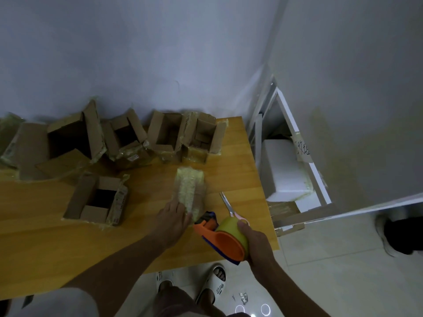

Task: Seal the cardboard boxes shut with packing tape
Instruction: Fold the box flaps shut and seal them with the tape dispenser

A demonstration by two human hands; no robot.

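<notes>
Where the closed small box (190, 193) lies on the wooden bench (57, 236), near its right end, yellowish tape covers its top in a crinkled strip. The left hand (174, 216) presses flat on the box's near end, fingers together. The right hand (254, 241) has its fingers wrapped around an orange tape dispenser (219, 236), whose nose meets the box's near edge.

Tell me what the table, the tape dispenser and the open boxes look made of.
Table: wood or wood-look laminate, smooth, with visible grain lines. Tape dispenser: orange plastic, glossy moulded shell, held in the right hand. Open boxes: brown corrugated cardboard, matte, with old shiny tape along the flaps.
</notes>
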